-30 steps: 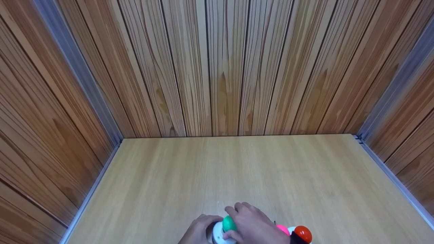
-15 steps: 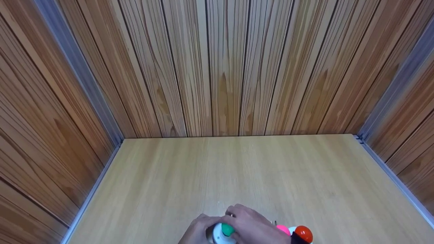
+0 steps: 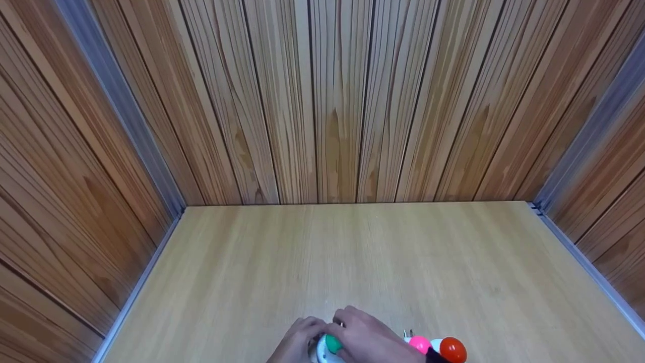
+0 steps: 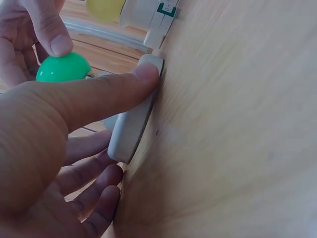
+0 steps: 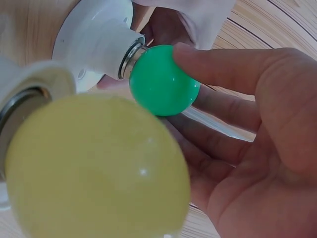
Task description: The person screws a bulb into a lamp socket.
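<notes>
A green light bulb (image 5: 163,79) sits at the mouth of a round white lamp holder (image 5: 94,44), a strip of its metal screw base still showing. My right hand (image 3: 370,335) holds the bulb, thumb on one side and fingers on the other in the right wrist view. Low in the head view, my left hand (image 3: 300,339) grips the holder's round base. In the left wrist view that thumb (image 4: 146,73) presses the base's rim, and the fingers lie along its opposite side. The base stands on the wooden table (image 4: 233,124).
Right of my hands are a pink bulb (image 3: 420,344), a red bulb (image 3: 453,349) and metal plug prongs (image 3: 408,333). A yellow bulb (image 5: 99,168) in another white holder looms close in the right wrist view. Wooden plank walls (image 3: 332,101) enclose the table.
My right hand's fingers have drawn in and turned around the green bulb, covering more of it. My left hand stays at the holder, its fingers slightly shifted.
</notes>
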### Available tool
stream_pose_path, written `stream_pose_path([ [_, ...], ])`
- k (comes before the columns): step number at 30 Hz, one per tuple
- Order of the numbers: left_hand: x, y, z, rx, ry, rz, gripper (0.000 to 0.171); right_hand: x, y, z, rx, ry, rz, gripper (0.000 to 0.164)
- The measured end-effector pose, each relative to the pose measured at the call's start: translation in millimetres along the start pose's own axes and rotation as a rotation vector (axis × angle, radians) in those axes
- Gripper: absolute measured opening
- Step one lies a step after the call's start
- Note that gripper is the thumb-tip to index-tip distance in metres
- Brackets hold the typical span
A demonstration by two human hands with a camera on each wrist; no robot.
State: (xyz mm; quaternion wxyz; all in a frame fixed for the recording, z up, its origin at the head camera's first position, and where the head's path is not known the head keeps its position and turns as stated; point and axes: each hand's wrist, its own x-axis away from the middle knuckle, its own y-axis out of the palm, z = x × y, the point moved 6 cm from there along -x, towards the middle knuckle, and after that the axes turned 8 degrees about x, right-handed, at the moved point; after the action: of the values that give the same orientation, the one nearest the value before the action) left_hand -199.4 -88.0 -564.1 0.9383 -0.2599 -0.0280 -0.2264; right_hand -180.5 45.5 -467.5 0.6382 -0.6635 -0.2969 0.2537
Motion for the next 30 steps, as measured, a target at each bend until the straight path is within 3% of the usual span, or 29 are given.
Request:
stream_pose_path([
  [6, 0.9, 0.2, 0.1, 0.047, 0.054, 0.004, 0.067, -3, 0, -4, 0.129, -0.023, 0.046, 0.033],
  [13, 1.3, -0.9, 2.5, 0.031, 0.109, 0.017, 0.066, -4, 0, -11, 0.367, -0.047, 0.162, 0.036],
  [17, 1.1, -0.9, 2.2, 0.025, 0.117, 0.028, 0.064, -5, 1, -12, 0.417, -0.046, 0.178, 0.039],
  [20, 2.1, -1.0, 4.2, 0.019, 0.183, 0.043, 0.063, -2, 0, -8, 0.369, -0.028, 0.181, 0.043],
  [24, 2.8, -1.0, 5.2, 0.028, 0.205, 0.03, 0.063, 3, -4, 0, 0.178, -0.029, 0.142, 0.041],
  [27, 1.3, -0.6, 2.0, 0.052, 0.105, -0.007, 0.064, 7, -7, 5, 0.052, -0.07, 0.117, 0.044],
  [30, 1.2, 0.5, -0.2, 0.042, 0.02, -0.027, 0.063, 9, -11, 2, 0.029, -0.15, 0.151, 0.049],
])
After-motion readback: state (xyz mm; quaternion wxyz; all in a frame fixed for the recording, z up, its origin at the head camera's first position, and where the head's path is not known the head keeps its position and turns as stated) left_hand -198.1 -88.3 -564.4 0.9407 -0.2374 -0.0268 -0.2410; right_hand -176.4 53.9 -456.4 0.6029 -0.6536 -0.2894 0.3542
